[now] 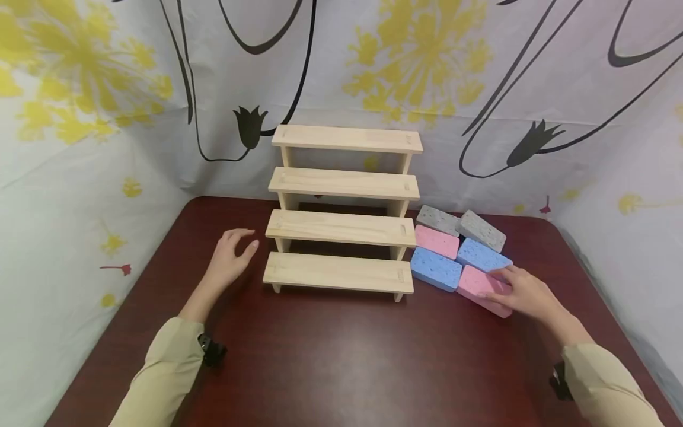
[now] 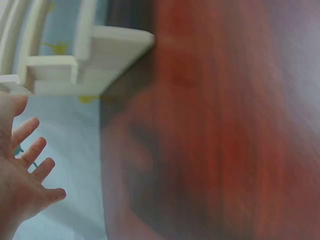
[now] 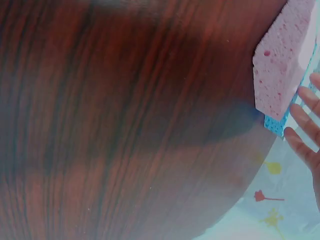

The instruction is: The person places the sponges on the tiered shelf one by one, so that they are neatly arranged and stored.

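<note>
My right hand (image 1: 525, 292) reaches over the front pink sponge (image 1: 477, 284), thumb and forefinger spread across its top. In the right wrist view the fingers (image 3: 307, 117) are spread beside that pink sponge (image 3: 285, 60); the thumb is out of frame, and I cannot tell if they touch it. Behind it lies a blue sponge (image 1: 482, 255), with another blue sponge (image 1: 436, 270) to its left. My left hand (image 1: 230, 259) hovers left of the wooden tiered stand (image 1: 338, 273), fingers loosely curved and holding nothing. The left wrist view shows its fingers (image 2: 37, 150) spread near the stand (image 2: 120, 47).
Two grey sponges, one left (image 1: 437, 220) and one right (image 1: 482, 231), and a second pink sponge (image 1: 437, 241) lie flat beside the stand's right side. The dark reddish table (image 1: 331, 362) has rounded back corners. Patterned cloth (image 1: 341, 71) hangs around the back and sides.
</note>
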Available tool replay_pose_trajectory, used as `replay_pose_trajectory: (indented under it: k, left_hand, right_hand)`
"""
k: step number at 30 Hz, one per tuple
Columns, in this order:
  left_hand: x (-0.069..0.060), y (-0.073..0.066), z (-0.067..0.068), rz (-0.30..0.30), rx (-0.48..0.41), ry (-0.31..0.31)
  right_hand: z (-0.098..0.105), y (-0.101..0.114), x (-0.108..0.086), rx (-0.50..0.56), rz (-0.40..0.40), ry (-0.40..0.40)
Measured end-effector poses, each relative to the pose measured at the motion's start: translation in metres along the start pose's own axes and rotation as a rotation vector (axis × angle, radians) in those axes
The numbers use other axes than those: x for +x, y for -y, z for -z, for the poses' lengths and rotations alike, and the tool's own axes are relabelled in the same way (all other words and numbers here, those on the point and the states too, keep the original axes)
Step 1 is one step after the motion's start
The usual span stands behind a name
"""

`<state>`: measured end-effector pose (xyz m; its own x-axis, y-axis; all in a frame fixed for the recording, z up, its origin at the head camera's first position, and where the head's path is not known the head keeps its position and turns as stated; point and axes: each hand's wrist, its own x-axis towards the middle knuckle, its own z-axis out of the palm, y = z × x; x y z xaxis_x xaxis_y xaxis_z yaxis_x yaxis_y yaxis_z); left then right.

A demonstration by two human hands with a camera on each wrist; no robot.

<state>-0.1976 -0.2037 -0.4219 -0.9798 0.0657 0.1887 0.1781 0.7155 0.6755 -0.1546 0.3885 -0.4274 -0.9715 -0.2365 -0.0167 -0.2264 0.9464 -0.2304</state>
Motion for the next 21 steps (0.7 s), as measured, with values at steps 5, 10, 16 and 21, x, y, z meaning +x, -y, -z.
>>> replay_pose_trajectory:
  k: [5, 10, 16, 21]
  left_hand:
    - [0.02, -0.017, -0.003, 0.082, -0.11, -0.01]
    - [0.032, -0.025, -0.009, 0.117, -0.136, -0.007]
    - [0.035, -0.028, -0.013, 0.205, -0.245, 0.063]
    - [0.037, -0.032, -0.019, 0.251, -0.365, 0.112]
  right_hand:
    - [-0.007, 0.003, 0.0, -0.06, 0.011, -0.002]
    - [-0.012, 0.007, 0.008, -0.064, 0.012, -0.015]
    - [-0.011, 0.012, 0.016, -0.027, 0.008, 0.022]
    - [-0.002, 0.012, 0.016, 0.052, -0.023, 0.096]
